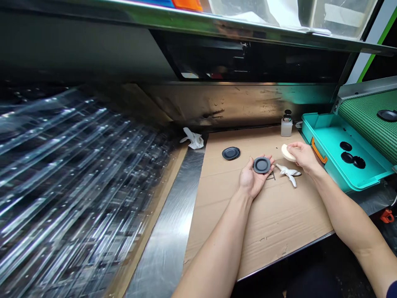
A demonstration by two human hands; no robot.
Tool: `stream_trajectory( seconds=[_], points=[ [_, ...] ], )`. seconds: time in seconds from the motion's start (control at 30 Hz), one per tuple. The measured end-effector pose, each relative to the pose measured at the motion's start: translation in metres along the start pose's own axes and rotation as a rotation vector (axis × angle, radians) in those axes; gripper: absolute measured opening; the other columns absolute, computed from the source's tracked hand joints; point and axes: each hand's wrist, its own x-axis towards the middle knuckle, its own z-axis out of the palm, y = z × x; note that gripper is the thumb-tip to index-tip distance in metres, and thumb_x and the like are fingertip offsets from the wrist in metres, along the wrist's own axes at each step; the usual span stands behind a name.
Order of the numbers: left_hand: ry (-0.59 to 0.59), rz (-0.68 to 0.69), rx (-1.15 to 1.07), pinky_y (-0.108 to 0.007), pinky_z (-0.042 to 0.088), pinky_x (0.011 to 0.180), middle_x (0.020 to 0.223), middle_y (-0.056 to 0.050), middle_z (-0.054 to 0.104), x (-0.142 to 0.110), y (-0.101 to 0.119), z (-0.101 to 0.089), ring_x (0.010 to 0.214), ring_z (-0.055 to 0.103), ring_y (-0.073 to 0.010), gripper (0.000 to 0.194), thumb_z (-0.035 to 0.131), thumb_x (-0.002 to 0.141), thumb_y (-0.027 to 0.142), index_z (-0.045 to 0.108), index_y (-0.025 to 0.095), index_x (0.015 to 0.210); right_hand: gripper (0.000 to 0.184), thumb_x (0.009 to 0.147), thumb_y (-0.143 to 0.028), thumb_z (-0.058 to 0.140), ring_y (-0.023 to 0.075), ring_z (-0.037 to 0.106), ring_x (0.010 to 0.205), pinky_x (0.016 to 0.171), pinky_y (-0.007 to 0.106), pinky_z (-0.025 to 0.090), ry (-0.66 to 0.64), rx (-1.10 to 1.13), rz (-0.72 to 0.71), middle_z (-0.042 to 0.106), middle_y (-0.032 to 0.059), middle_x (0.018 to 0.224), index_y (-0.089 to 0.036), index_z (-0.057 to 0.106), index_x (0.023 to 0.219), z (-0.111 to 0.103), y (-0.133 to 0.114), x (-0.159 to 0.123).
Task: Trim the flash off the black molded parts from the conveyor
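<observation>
My left hand [250, 178] is palm up, its fingers curled round a dark grey round plastic disc [262, 165] with a raised ring. Pinched between the thumb and fingers of my right hand [304, 157] is a cream-white round sponge pad [288, 152], held apart from the disc. A second black disc [231, 153] lies on the cardboard sheet [257, 223], to the left of my left hand. Just below my right hand rests a crumpled white cloth or glove piece [289, 174]. A small bottle with a dark pump top [286, 126] stands behind.
On the right, a teal bin [344, 176] with an orange latch holds several black discs. Beyond it runs a green conveyor belt [372, 120] bearing a black part [387, 115]. Clear-wrapped trays [77, 186] stack up on the left. Another white crumpled cloth [194, 139] lies near them. A metal shelf edge [198, 22] overhangs.
</observation>
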Motion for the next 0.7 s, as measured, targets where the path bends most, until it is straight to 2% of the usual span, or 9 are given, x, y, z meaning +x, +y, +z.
stream_trajectory(
  seconds=[0.13,0.27,0.37,0.47,0.53,0.6,0.7],
  points=[
    [-0.069,-0.012,-0.037,-0.051,0.06,0.09,0.135,-0.025,0.066,-0.007,0.008,0.001,0.118,0.07,-0.0342,0.041,0.038,0.1,0.03,0.058,0.014,0.131,0.035,0.076,-0.043,0.068,0.0129,0.056,0.062,0.056,0.022,0.042,0.016,-0.042,-0.053,0.063,-0.0008,0.069,-0.016,0.066,0.098,0.004,0.008,0.001],
    [-0.122,-0.057,-0.011,-0.043,0.062,0.087,0.132,-0.022,0.067,-0.014,0.015,0.003,0.116,0.071,-0.031,0.036,0.042,0.1,0.023,0.059,0.015,0.131,0.039,0.079,-0.046,0.065,0.0136,0.056,0.062,0.059,0.023,0.043,0.014,-0.116,-0.102,0.063,-0.0017,0.069,-0.016,0.067,0.103,0.007,0.015,0.003],
    [-0.147,-0.078,-0.02,-0.03,0.062,0.073,0.126,-0.016,0.07,-0.015,0.018,0.004,0.103,0.074,-0.0242,0.03,0.043,0.105,0.032,0.064,0.02,0.123,0.038,0.084,-0.046,0.062,0.0155,0.06,0.068,0.066,0.026,0.046,0.061,-0.255,-0.141,0.067,0.0008,0.076,-0.016,0.069,0.106,0.003,0.017,0.005],
    [-0.092,-0.159,-0.07,-0.015,0.051,0.049,0.1,-0.013,0.07,-0.015,0.021,0.002,0.074,0.069,-0.0136,0.038,0.038,0.107,0.041,0.067,0.017,0.108,0.031,0.089,-0.04,0.059,0.0211,0.065,0.085,0.08,0.032,0.049,0.067,-0.545,-0.159,0.073,0.0067,0.092,-0.018,0.072,0.108,-0.005,0.014,0.004],
    [-0.037,-0.237,-0.109,-0.013,0.044,0.039,0.084,-0.011,0.064,-0.014,0.023,0.001,0.059,0.06,-0.0102,0.052,0.03,0.107,0.051,0.065,0.014,0.099,0.026,0.091,-0.032,0.058,0.0272,0.063,0.102,0.09,0.038,0.047,0.069,-0.814,-0.228,0.073,0.0123,0.106,-0.019,0.074,0.107,-0.009,0.009,-0.002],
    [-0.006,-0.288,-0.124,-0.014,0.042,0.036,0.078,-0.011,0.06,-0.014,0.025,-0.001,0.054,0.054,-0.0102,0.065,0.023,0.104,0.062,0.064,0.012,0.097,0.022,0.094,-0.029,0.057,0.0309,0.06,0.112,0.095,0.041,0.044,0.054,-1.009,-0.352,0.071,0.015,0.115,-0.02,0.076,0.102,-0.008,0.001,-0.012],
    [0.023,-0.3,-0.105,-0.016,0.044,0.036,0.078,-0.012,0.06,-0.014,0.026,-0.001,0.054,0.054,-0.0114,0.075,0.02,0.1,0.071,0.064,0.01,0.102,0.027,0.096,-0.044,0.061,0.0289,0.062,0.1,0.087,0.037,0.044,-0.114,-1.097,-0.41,0.073,0.0133,0.101,-0.021,0.076,0.091,-0.001,-0.007,-0.026]
  ],
)
